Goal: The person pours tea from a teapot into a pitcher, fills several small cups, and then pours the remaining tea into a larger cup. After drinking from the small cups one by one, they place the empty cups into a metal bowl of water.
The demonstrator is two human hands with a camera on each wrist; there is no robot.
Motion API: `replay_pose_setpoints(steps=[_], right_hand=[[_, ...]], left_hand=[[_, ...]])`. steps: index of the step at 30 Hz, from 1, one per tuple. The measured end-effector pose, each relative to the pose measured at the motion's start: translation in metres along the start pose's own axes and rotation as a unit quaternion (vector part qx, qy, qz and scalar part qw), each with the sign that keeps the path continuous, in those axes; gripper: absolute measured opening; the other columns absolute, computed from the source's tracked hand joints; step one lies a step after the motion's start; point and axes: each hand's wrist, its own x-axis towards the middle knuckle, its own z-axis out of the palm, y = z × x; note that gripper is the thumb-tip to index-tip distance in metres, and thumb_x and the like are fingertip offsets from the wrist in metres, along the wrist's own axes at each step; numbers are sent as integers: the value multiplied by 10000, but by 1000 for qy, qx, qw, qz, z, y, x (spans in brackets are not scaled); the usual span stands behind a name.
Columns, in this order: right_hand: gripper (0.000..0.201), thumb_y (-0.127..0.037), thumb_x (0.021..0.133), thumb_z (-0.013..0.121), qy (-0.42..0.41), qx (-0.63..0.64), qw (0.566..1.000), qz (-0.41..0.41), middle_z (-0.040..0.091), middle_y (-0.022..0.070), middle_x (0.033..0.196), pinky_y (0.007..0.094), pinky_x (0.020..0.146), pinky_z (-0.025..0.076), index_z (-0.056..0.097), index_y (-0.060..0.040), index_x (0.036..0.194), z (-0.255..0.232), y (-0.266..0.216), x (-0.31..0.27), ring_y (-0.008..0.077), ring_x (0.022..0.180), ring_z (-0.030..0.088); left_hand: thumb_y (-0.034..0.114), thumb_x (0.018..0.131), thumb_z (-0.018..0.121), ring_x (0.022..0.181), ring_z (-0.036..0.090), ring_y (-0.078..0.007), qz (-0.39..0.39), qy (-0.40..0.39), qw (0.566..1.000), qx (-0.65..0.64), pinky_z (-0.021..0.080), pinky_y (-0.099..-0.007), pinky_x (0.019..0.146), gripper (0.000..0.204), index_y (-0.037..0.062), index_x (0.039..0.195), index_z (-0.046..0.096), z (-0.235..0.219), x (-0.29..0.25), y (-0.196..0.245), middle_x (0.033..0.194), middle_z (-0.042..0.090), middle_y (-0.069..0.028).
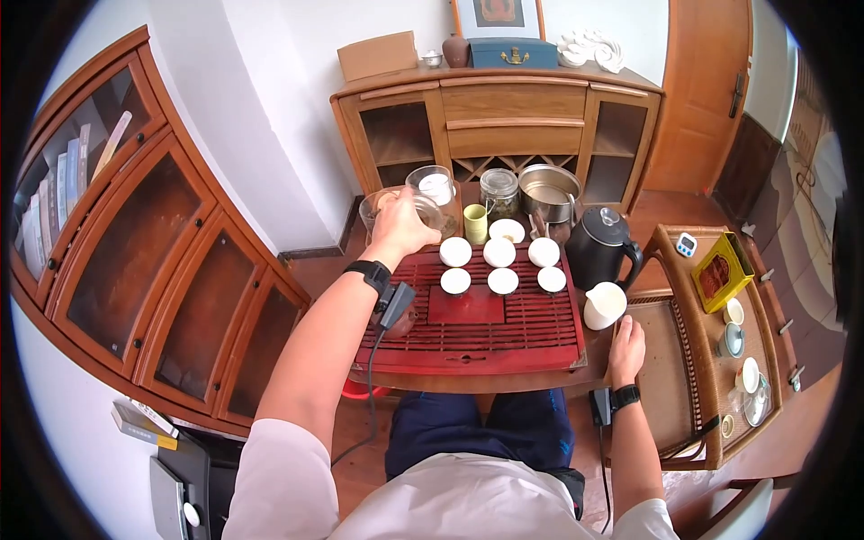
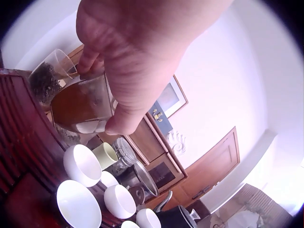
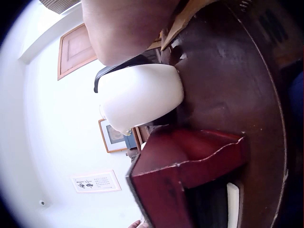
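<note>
The left hand (image 1: pixel 402 225) grips a glass vessel (image 2: pixel 85 102) from above at the back left of the red slatted tea tray (image 1: pixel 396 346); the left wrist view shows amber-brown liquid in it, with thumb and fingers on its rim. Six white cups, among them one at the front (image 1: pixel 455 282), stand in two rows on the tray. The right hand (image 1: pixel 627 349) rests at the table edge beside the white pitcher (image 1: pixel 605 306); its fingers look relaxed and hold nothing. In the right wrist view the pitcher (image 3: pixel 142 92) stands upright just past the hand.
Behind the tray stand a green cup (image 1: pixel 475 224), a lidded glass jar (image 1: pixel 499 192) and a steel pot (image 1: pixel 550 191). A black kettle (image 1: pixel 598 247) is at the right. A wicker side table (image 1: pixel 670 450) holds a yellow tin (image 1: pixel 723 273) and small cups. A wooden sideboard (image 1: pixel 513 139) stands behind.
</note>
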Motion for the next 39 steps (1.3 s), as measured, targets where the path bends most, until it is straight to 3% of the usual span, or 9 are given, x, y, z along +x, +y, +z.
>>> replay_pose_setpoints(steps=[7,9,10,11,14,17,23,30,39], right_hand=[[512,-384,1140,444,42,146,988,5,713,258,1056,459,923,502,701,56,1098,-12,-1,13,408,1001,667],[475,-352,1140,462,69,200,976,-45,675,201,938,413,868,504,670,55,1009,-28,-30,11,326,907,647],[417,-299,1137,475,72,249,964,-66,600,100,823,343,760,479,623,20,912,-31,-46,8,197,789,575],[417,-299,1137,475,73,249,964,-64,600,100,823,343,760,479,623,20,912,-33,-53,5,197,789,575],[421,-236,1128,469,-56,353,923,-142,545,-2,745,273,633,384,566,-37,770,-39,-87,-8,80,704,481],[484,-253,1128,464,-166,386,907,-37,521,-13,661,292,611,384,553,-38,704,-28,-108,-26,95,657,478],[514,-295,1127,473,-145,310,930,-136,524,39,632,340,614,415,571,-12,709,4,-108,-38,141,623,501],[552,-319,1146,453,-130,312,934,-115,495,3,629,307,595,368,552,-38,681,7,-103,-38,105,617,458],[537,-316,1131,478,-143,324,929,-104,556,50,639,338,614,431,603,3,717,4,-103,-38,144,626,535]], left_hand=[[305,591,921,1198,690,-382,-33,-69,997,-2,560,-423,1038,916,-74,1351,577,1,3,4,1226,719,-267],[309,591,921,1205,687,-381,-31,-71,997,0,559,-421,1042,933,-74,1366,570,3,2,4,1233,716,-267],[298,597,929,1174,700,-396,-19,-57,998,2,577,-433,1016,911,-71,1349,570,5,0,3,1206,717,-282],[287,602,937,1143,713,-411,-6,-43,999,5,595,-445,989,890,-67,1331,569,6,0,3,1180,718,-296],[288,606,936,1146,713,-407,-7,-48,999,15,594,-446,991,890,-61,1339,572,7,-1,3,1193,717,-289],[317,605,937,1264,660,-370,-37,-91,995,19,531,-415,1093,999,-72,1434,538,-5,-3,13,1331,680,-262],[289,601,929,1253,662,-382,-17,-81,996,23,533,-418,1090,986,-74,1430,539,0,1,7,1332,675,-274],[265,606,916,1270,642,-409,0,-86,994,68,544,-441,1079,934,-56,1408,558,1,5,16,1321,670,-291],[255,609,917,1244,651,-414,35,-92,989,114,555,-451,1051,914,-47,1396,561,2,9,20,1264,677,-289]])
